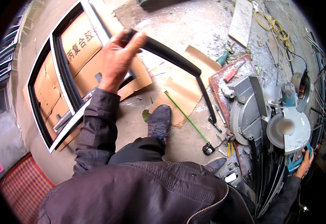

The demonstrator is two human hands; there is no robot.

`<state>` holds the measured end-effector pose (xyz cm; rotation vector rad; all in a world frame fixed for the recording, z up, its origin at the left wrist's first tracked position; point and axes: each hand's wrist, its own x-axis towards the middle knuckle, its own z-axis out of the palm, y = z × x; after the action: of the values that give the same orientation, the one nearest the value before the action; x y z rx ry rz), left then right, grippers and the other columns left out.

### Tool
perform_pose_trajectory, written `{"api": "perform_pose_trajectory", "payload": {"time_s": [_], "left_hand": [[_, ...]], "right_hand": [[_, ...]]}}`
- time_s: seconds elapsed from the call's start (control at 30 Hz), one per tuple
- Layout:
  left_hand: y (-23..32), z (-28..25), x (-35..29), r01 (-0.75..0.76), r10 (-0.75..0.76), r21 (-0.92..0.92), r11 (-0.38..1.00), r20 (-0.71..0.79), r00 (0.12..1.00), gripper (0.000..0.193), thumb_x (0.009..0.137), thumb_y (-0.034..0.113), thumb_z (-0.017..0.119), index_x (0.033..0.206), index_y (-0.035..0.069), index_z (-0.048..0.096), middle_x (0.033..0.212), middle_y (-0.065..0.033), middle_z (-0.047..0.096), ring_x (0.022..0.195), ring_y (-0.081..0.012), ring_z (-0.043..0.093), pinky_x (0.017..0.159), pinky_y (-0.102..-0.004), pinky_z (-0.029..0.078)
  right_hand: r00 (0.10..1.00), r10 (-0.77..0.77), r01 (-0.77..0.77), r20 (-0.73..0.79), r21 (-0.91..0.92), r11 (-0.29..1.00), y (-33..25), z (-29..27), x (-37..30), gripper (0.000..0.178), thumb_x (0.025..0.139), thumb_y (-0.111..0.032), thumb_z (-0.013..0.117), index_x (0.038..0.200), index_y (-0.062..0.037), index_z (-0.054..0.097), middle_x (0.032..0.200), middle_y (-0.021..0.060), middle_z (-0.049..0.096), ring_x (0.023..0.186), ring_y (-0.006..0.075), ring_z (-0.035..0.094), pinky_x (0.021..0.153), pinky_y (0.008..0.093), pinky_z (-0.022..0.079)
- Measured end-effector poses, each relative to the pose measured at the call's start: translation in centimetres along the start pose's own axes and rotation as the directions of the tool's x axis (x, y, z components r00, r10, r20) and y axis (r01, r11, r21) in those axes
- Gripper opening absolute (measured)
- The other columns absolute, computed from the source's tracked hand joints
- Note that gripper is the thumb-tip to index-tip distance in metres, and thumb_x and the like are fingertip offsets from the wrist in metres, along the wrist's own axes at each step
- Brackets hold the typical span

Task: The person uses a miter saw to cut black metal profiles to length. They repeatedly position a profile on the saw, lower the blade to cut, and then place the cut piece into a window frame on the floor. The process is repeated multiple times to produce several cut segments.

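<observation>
Left hand point(119, 58) clamped on the strip point(170, 56), apparently to lift it off the floor point(135, 117); right hand point(304, 166), near right, wrapped round the saw handle point(293, 165), likely for control

Bright glare on the floor point(133, 115) — dimmer lower right, straight lines bowing toward black edges.

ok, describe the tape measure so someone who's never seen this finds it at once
Start at the saw at right, held by the right hand. Left of it on the floor, just past the yellow pliers, lies the tape measure. What sets it apart: a long green blade pulled out, running up-left over the brown paper.
</observation>
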<state>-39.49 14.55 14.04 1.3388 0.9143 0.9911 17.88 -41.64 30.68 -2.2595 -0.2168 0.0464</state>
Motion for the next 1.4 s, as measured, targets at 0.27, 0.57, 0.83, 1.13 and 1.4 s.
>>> {"api": "perform_pose_trajectory", "payload": {"time_s": [0.27, 0.57, 0.83, 1.13, 1.4], "left_hand": [[-3.6, -15.2, -4.3, 0.256, -0.246, -0.016, 0.966, -0.348, 0.905, 0.026, 0.098, 0.034, 0.075, 0.089, 0.012, 0.066, 0.071, 0.0062, 0.056, 0.063, -0.0035, 0.054, 0.075, -0.0254, 0.055], [-6.1, -20.0, -8.1, 0.397, -0.427, -0.171, 0.902, -0.49, 0.76, 0.027, 0.095, 0.029, 0.078, 0.102, 0.007, 0.065, 0.081, 0.0008, 0.062, 0.069, -0.009, 0.061, 0.074, -0.0289, 0.06], [-4.7, -18.7, -8.6, 0.471, -0.348, 0.187, 0.862, -0.458, 0.818, 0.037, 0.095, 0.036, 0.079, 0.114, 0.006, 0.07, 0.094, 0.0026, 0.064, 0.083, -0.0068, 0.06, 0.076, -0.0265, 0.055], [-4.0, -18.2, -9.5, 0.518, -0.424, 0.528, 0.673, -0.299, 0.855, 0.052, 0.088, 0.043, 0.085, 0.112, -0.001, 0.071, 0.092, -0.0026, 0.067, 0.085, -0.0094, 0.059, 0.078, -0.0256, 0.047], [-1.7, -17.2, -8.3, 0.386, -0.444, 0.718, 0.579, -0.12, 0.888, 0.045, 0.101, 0.035, 0.07, 0.123, -0.004, 0.063, 0.097, -0.0131, 0.072, 0.089, -0.0165, 0.063, 0.084, -0.0334, 0.051]], "right_hand": [[1.0, 0.013, -0.012, 0.027, -0.033, 0.999, 0.1, 0.0, 1.4, 0.045, 0.105, -0.03, 0.062, 0.145, -0.0126, 0.052, 0.112, 0.0071, 0.07, 0.063, 0.0087, 0.056, 0.054, 0.0243, 0.047], [0.999, 0.035, -0.035, -0.003, -0.091, 0.995, -0.9, 0.0, 1.0, 0.051, 0.103, -0.033, 0.063, 0.148, -0.0135, 0.049, 0.114, 0.0055, 0.07, 0.065, 0.0071, 0.055, 0.056, 0.0231, 0.045], [0.999, 0.032, -0.031, 0.015, -0.064, 0.997, -1.0, 0.5, 0.9, 0.049, 0.104, -0.03, 0.063, 0.147, -0.0136, 0.049, 0.112, 0.0055, 0.069, 0.062, 0.0069, 0.055, 0.054, 0.022, 0.046], [1.0, 0.011, -0.01, 0.022, -0.067, 0.998, -0.1, -0.6, 2.1, 0.052, 0.103, -0.035, 0.064, 0.148, -0.0136, 0.049, 0.114, 0.006, 0.071, 0.066, 0.0079, 0.056, 0.058, 0.025, 0.047], [0.999, 0.04, -0.038, 0.029, -0.077, 0.996, -0.7, -0.3, 1.8, 0.048, 0.104, -0.032, 0.063, 0.146, -0.0128, 0.049, 0.115, 0.0063, 0.068, 0.064, 0.0079, 0.055, 0.054, 0.0243, 0.047]]}}
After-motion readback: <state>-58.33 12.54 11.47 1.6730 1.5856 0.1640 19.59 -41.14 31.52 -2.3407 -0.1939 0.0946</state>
